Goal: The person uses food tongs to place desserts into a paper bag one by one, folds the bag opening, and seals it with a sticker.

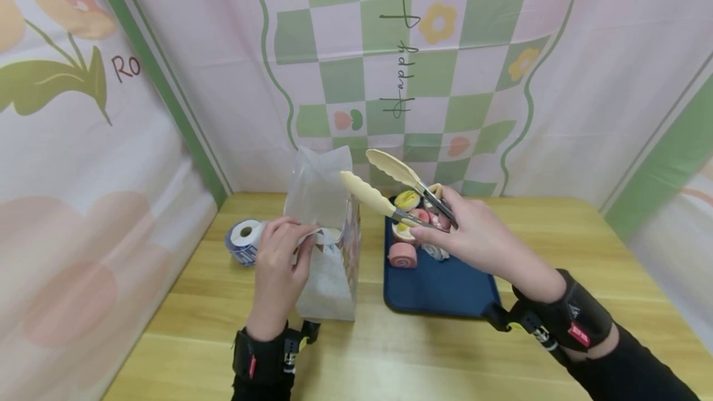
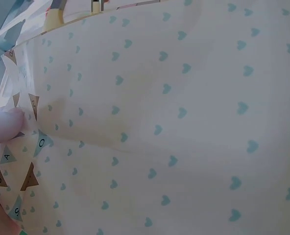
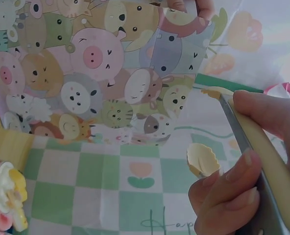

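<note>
A paper bag (image 1: 328,289) stands upright with its mouth open; blue hearts (image 2: 158,129) cover the side facing my left wrist camera, and cartoon animals (image 3: 93,56) the side facing my right. My left hand (image 1: 280,255) pinches the near edge of the bag's mouth between thumb and fingers. In my right hand (image 1: 481,237) is a pair of food tongs (image 1: 367,194) with cream scalloped tips and metal arms. The tips are spread apart with nothing between them, beside the bag's top. Below the tongs, toy-like pastries, among them a pink swirl roll (image 1: 403,256), sit on a dark blue tray (image 1: 442,296).
A roll of blue-and-white labels (image 1: 245,240) stands left of the bag, close to my left hand. The wooden table (image 1: 390,357) ends at a patterned cloth backdrop (image 1: 384,79), with more cloth hanging on both sides.
</note>
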`<state>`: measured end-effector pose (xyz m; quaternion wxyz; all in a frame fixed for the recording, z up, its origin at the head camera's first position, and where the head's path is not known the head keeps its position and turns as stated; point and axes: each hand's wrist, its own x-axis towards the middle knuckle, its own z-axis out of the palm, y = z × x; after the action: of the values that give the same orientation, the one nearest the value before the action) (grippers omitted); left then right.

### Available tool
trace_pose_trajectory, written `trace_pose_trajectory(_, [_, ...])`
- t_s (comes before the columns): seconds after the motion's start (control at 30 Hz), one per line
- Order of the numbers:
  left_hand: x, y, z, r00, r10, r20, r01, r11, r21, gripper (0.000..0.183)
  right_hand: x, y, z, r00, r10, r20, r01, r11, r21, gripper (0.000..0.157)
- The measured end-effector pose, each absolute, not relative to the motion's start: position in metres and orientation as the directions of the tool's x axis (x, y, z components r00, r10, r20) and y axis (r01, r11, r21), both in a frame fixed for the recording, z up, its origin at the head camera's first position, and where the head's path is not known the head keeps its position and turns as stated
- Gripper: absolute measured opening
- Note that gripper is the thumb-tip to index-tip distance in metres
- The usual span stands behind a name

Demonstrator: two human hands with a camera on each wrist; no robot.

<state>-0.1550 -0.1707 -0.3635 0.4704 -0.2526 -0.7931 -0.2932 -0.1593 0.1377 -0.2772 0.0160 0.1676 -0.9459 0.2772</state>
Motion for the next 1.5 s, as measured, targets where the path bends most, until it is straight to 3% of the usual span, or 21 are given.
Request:
trace_pose_trajectory(0.2, [-0.156, -0.171, -0.364, -0.426, 0.125, 0.896, 0.677, 0.701, 0.224, 0.011, -0.161, 0.149, -0.288, -0.957, -0.279, 0.077, -0.276, 0.796, -0.538, 0.071])
trace_pose_trajectory(0.53, [-0.155, -0.17, -0.364, -0.435, 0.121, 0.892, 0.673, 0.702, 0.233, 0.011, -0.163, 0.165, -0.313, -0.97, -0.234, 0.072, -0.237, 0.825, -0.513, 0.079])
trace_pose_trajectory(0.97, [-0.156, -0.169, -0.364, -0.424, 0.128, 0.897, 0.677, 0.702, 0.22, 0.011, -0.157, 0.172, -0.353, -0.97, -0.223, 0.091, -0.24, 0.86, -0.451, 0.055])
trace_pose_trajectory(1.5, [-0.156, -0.17, -0.365, -0.419, 0.127, 0.899, 0.68, 0.7, 0.218, 0.01, -0.152, 0.174, -0.39, -0.978, -0.206, 0.042, -0.203, 0.873, -0.443, 0.057])
